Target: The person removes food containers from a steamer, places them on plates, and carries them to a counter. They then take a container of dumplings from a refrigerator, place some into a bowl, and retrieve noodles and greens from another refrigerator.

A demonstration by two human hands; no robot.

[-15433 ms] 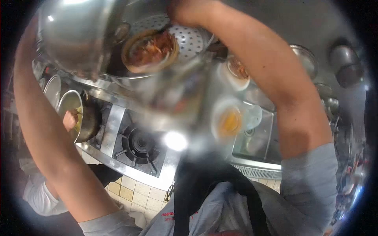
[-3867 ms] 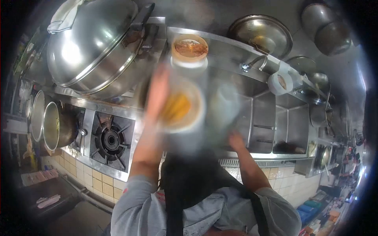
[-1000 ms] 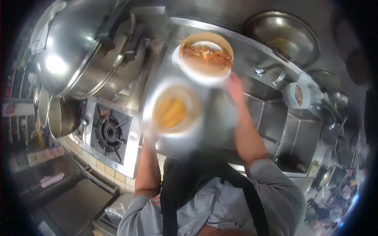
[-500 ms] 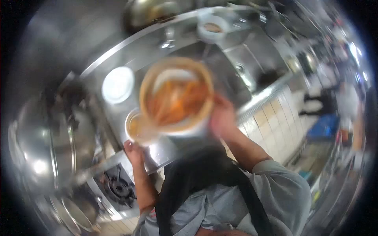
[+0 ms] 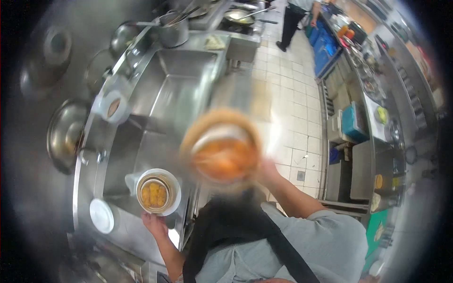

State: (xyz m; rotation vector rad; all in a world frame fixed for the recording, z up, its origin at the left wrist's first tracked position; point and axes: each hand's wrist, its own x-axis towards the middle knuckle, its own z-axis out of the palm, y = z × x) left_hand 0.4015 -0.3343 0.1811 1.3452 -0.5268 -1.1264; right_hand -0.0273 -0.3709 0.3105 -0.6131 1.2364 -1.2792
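My right hand (image 5: 269,173) grips the side of a round steamer basket (image 5: 255,137) with a tan rim, held up in front of my apron. Orange-red food (image 5: 221,159) sits in a white dish inside it; motion blur hides its details. Lower and to the left, my left hand (image 5: 155,224) is closed on the near edge of a second round steamer basket (image 5: 171,188). That one has a white dish with yellow pieces (image 5: 154,195) in it and a white rim around its outside. The fingers beneath it are partly hidden.
A steel sink (image 5: 155,113) lies to the left, with a white tub (image 5: 112,107) on its back ledge. A white lid (image 5: 101,216) rests on the counter. Farther off are a pot (image 5: 172,33), woks (image 5: 238,16), a person (image 5: 295,21) and the tiled floor (image 5: 297,104).
My view has swung right, bringing the floor and another person into sight. Both baskets stay in my hands. The two baskets are farther apart in view now.
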